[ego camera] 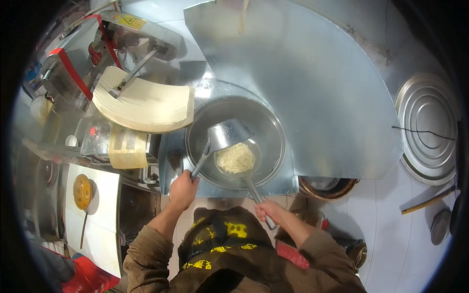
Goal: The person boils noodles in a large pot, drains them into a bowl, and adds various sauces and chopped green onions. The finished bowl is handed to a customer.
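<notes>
My left hand (183, 190) grips the handle of a deep metal dipper (229, 133), tilted over the near half of a large round cooking pot (276, 126). My right hand (269, 212) is closed around the metal handle of a strainer (258, 157). Pale noodles (236, 159) are heaped in the strainer, just below the dipper's lip. Part of the strainer's far side is hidden behind the dipper. Whether any liquid runs from the dipper cannot be made out.
A noodle-slicing machine (146, 62) holds its cutter over a ridged dough slab (154, 102), left of the pot. A tall sheet-metal guard (311, 91) borders the pot's right. A yellow bowl (82, 192) rests on a white board (99, 227); a person's red garment (88, 274) shows lower left.
</notes>
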### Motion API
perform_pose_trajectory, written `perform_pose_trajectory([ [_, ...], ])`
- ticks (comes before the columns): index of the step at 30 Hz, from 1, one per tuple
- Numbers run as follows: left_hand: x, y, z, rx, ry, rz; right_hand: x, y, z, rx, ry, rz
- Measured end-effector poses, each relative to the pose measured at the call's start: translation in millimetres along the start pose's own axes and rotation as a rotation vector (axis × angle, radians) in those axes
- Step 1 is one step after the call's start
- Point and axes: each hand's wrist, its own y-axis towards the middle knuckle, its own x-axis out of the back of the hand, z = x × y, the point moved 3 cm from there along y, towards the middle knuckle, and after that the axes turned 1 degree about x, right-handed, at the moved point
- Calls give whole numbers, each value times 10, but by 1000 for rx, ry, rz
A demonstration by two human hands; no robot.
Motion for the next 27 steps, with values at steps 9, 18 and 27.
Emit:
perform_pose_trajectory([
  [9, 356, -136, -133, -92, -256, -236, 70, -598, 280, 124, -132, -164],
  [18, 58, -104, 72, -17, -83, -133, 177, -37, -26, -19, 137, 54],
  [27, 1588, -121, -978, -373, -174, -452, -247, -1988, 1323, 187, -97, -75],
])
